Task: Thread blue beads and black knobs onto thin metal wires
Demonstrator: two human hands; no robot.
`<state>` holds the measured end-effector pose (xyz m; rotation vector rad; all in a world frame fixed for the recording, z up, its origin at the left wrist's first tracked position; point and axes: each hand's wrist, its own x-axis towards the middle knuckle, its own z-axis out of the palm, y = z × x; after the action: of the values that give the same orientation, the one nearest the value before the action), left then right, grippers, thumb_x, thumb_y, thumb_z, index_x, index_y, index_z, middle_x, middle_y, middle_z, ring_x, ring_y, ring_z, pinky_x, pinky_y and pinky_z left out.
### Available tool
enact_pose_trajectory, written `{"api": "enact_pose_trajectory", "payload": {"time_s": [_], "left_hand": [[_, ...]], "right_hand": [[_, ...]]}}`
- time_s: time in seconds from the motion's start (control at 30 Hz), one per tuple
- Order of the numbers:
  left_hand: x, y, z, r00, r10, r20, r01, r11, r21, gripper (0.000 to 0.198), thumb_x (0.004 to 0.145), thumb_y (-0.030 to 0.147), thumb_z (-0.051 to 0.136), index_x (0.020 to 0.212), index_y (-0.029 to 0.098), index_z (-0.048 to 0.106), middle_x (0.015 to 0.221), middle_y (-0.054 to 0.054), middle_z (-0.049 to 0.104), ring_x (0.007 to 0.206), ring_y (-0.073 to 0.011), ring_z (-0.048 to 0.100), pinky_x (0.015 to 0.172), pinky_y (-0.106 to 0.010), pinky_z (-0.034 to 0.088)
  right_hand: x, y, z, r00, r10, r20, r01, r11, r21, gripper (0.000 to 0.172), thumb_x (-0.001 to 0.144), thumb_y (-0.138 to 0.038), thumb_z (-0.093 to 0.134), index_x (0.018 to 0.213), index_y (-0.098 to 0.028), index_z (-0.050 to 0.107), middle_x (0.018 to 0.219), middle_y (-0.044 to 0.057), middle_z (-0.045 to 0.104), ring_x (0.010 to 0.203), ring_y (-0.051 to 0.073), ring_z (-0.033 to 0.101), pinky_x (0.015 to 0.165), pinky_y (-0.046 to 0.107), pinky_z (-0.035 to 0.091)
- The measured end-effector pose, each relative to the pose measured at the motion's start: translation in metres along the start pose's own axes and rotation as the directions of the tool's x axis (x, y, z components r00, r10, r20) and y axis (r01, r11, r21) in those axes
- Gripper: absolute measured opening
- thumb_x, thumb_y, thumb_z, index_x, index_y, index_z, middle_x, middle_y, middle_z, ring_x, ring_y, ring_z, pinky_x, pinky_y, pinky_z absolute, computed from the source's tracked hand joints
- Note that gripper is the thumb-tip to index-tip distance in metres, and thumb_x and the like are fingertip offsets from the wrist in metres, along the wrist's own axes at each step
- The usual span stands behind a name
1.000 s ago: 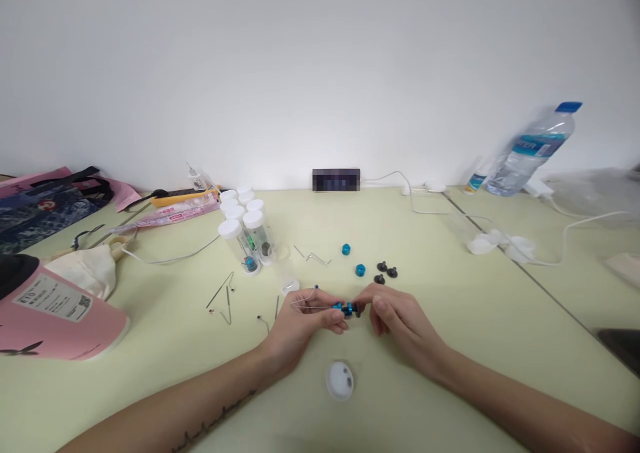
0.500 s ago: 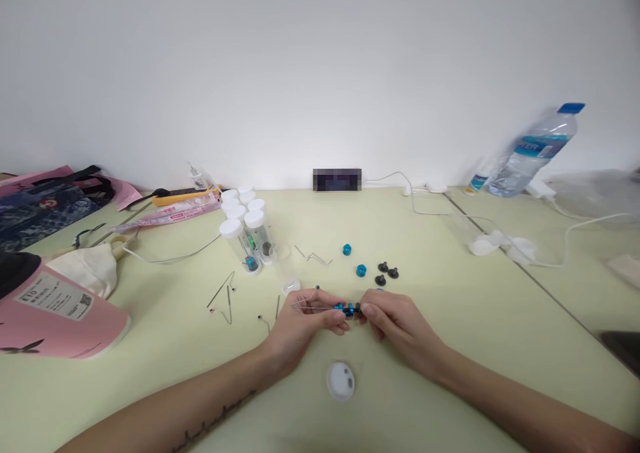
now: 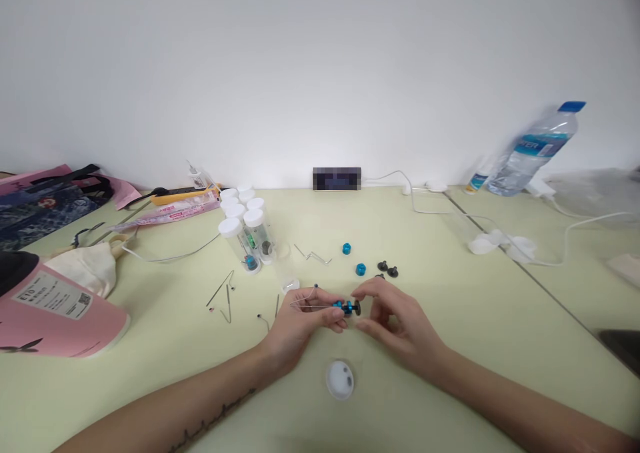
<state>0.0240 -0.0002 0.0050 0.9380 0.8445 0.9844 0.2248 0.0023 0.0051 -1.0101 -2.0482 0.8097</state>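
Observation:
My left hand [image 3: 305, 316] is closed, thumb against fingers, on a small blue metal fitting [image 3: 340, 305]. A thin bent wire [image 3: 303, 302] with a dark blue tip lies across the same hand. From the fitting's right end sticks out a black thumbscrew [image 3: 358, 308] with a round flat head. Around that head my right hand [image 3: 397, 316] is open, thumb and forefinger apart above and below it; contact cannot be made out. Beyond the hands lie two loose blue nuts [image 3: 361, 269] and several black thumbscrews [image 3: 393, 272], one partly hidden by my right hand.
A white cap [image 3: 340, 380] with small dark pieces sits in front of the hands. Several white-lidded clear tubes [image 3: 235, 243] stand at left, near bent wires [image 3: 220, 289]. A pink cup [image 3: 65, 309] is far left, a water bottle [image 3: 537, 149] back right.
My right thumb and forefinger have spread apart from the black thumbscrew, whose round head now shows. My left hand keeps its hold on the blue fitting.

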Motion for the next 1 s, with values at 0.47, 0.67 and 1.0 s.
{"api": "enact_pose_trajectory", "payload": {"time_s": [0.47, 0.67, 1.0], "left_hand": [[0.0, -0.0001, -0.0002, 1.0, -0.006, 0.017, 0.006, 1.0, -0.001, 0.017, 0.069, 0.021, 0.076, 0.082, 0.011, 0.071, 0.069, -0.006, 0.071, 0.064, -0.0125, 0.063, 0.064, -0.023, 0.05], [0.0007, -0.0001, -0.0004, 1.0, -0.007, 0.002, 0.007, 1.0, -0.001, 0.018, 0.068, 0.023, 0.078, 0.08, 0.011, 0.071, 0.069, -0.006, 0.07, 0.064, -0.0138, 0.063, 0.064, -0.024, 0.05], [0.001, -0.0007, 0.0003, 1.0, -0.01, 0.001, 0.01, 1.0, 0.005, 0.019, 0.066, 0.023, 0.078, 0.08, 0.011, 0.071, 0.069, -0.007, 0.071, 0.062, -0.0145, 0.063, 0.064, -0.026, 0.05]], "right_hand": [[0.0008, -0.0014, -0.0003, 0.998, 0.024, 0.055, -0.024, 1.0, -0.01, 0.019, 0.094, -0.036, 0.048, 0.104, -0.021, 0.05, 0.083, 0.002, 0.054, 0.06, 0.012, 0.05, 0.053, 0.024, 0.041], [0.0023, -0.001, 0.0006, 0.994, 0.059, 0.089, -0.057, 0.998, -0.028, 0.021, 0.096, -0.035, 0.042, 0.087, -0.02, 0.053, 0.071, 0.0, 0.053, 0.06, 0.013, 0.049, 0.056, 0.024, 0.039], [0.004, 0.001, -0.0002, 0.991, 0.08, 0.111, -0.081, 0.997, 0.003, 0.029, 0.098, -0.035, 0.035, 0.08, -0.02, 0.051, 0.068, -0.001, 0.051, 0.061, 0.013, 0.048, 0.059, 0.025, 0.038]]}}
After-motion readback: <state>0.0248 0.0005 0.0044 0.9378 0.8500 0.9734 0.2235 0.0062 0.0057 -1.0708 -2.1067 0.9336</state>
